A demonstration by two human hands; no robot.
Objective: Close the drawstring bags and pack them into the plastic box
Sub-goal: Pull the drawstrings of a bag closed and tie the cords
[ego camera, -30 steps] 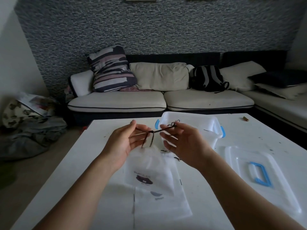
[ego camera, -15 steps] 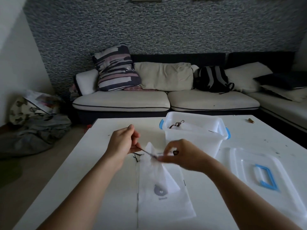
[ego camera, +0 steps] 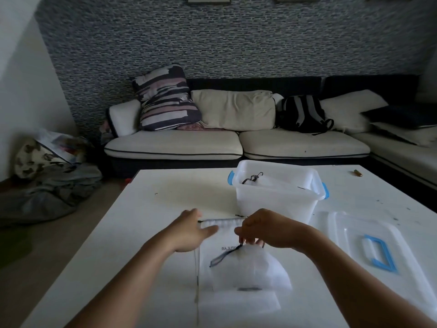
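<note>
A sheer white drawstring bag with its mouth gathered lies on the white table, on top of a flat open bag and more flat bags. My right hand pinches the gathered bag's neck, from which a dark cord trails left. Fingers spread, my left hand rests flat on the left edge of the flat bag. The clear plastic box with blue latches stands just beyond my hands and holds at least one bag with a dark cord.
The box's clear lid with a blue handle lies to the right of my right arm. A small brown object sits at the table's far right. Beyond the table stands a sofa with cushions and a backpack.
The bag's mouth was pulled shut by its cords and the bag came down onto the pile. My left hand let go of the cord and moved onto the flat bag beneath.
</note>
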